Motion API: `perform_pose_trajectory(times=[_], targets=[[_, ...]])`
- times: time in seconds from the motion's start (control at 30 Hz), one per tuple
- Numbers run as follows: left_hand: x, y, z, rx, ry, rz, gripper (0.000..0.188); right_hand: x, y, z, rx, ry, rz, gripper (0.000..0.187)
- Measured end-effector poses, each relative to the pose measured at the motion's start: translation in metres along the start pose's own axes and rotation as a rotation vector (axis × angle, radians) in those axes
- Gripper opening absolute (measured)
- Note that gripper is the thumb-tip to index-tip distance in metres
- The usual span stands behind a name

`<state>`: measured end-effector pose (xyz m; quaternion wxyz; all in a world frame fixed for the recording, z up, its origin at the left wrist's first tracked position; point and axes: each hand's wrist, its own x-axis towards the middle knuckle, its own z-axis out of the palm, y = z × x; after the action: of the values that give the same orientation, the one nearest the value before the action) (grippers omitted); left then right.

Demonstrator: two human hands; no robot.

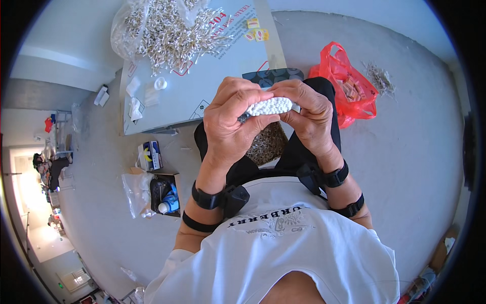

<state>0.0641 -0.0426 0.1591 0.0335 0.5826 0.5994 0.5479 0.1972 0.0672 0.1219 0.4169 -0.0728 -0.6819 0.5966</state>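
A tight bundle of cotton swabs [270,106] is held up in front of me, its white tips packed into an oval facing me. My left hand [229,114] closes round one side with thumb and fingers, while my right hand [310,115] grips the other. Fingers hide the rest of the bundle, so any wrapper cannot be made out. Below my hands, between my legs, a box holds many loose swabs [267,144]. On the table [202,86] ahead lies a big heap of cotton swabs [172,40], spilling from a clear plastic bag [125,34].
Small yellow packets [257,34] and a round white lid [160,83] sit on the table. Right of it stands a red plastic bag [349,86], with scattered swabs [379,79] on the floor beyond. At left are an open carton [174,185] and a blue box [150,155].
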Motion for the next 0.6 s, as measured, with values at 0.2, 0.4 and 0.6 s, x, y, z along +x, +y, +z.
perform_pose_trajectory(times=[0.2, 0.4, 0.6], targets=[[0.000, -0.010, -0.001, -0.066, 0.004, 0.112, 0.032, 0.001, 0.001, 0.002, -0.006, -0.015, -0.024, 0.033], [0.003, -0.001, 0.006, -0.125, 0.025, 0.006, 0.034, -0.001, 0.003, 0.005, 0.011, 0.029, -0.024, 0.033], [0.004, -0.013, 0.006, -0.039, -0.033, 0.105, 0.034, -0.002, 0.005, 0.006, -0.004, 0.002, 0.005, 0.039]])
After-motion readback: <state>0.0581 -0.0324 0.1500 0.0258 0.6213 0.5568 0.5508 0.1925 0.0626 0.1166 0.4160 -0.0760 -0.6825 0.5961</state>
